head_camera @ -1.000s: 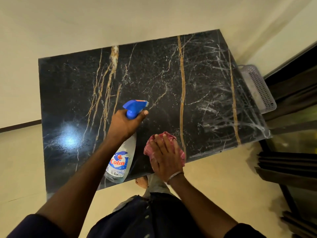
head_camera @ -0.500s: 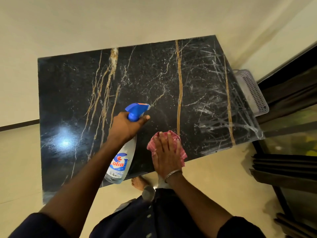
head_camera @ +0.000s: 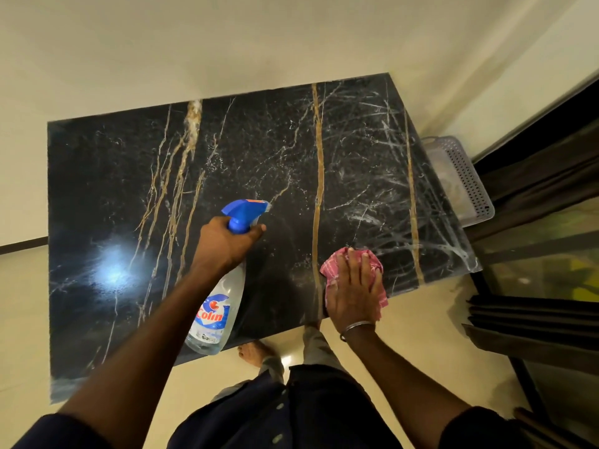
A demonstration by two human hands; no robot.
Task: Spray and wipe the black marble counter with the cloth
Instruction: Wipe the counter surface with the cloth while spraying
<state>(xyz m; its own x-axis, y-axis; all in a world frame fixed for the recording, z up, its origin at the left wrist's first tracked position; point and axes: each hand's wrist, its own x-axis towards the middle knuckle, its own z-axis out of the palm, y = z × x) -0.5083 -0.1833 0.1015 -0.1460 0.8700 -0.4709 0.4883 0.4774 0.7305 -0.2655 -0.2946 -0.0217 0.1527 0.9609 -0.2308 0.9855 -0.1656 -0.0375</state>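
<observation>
The black marble counter (head_camera: 252, 163) with gold and white veins fills the middle of the head view. My left hand (head_camera: 223, 244) grips the neck of a clear spray bottle (head_camera: 215, 306) with a blue trigger head, held above the counter's middle, nozzle pointing right. My right hand (head_camera: 355, 290) lies flat, fingers straight, pressing a pink checked cloth (head_camera: 376, 262) onto the counter near its front right edge. Most of the cloth is hidden under the palm.
A grey perforated plastic basket (head_camera: 466, 179) sits beside the counter's right edge. Dark curtains and a glass door (head_camera: 551, 254) stand at the right. A cream wall runs behind the counter. My bare foot (head_camera: 254, 353) stands on the beige floor below the front edge.
My right hand has slid the cloth to the right along the front of the counter. The left hand and bottle have stayed roughly over the same spot.
</observation>
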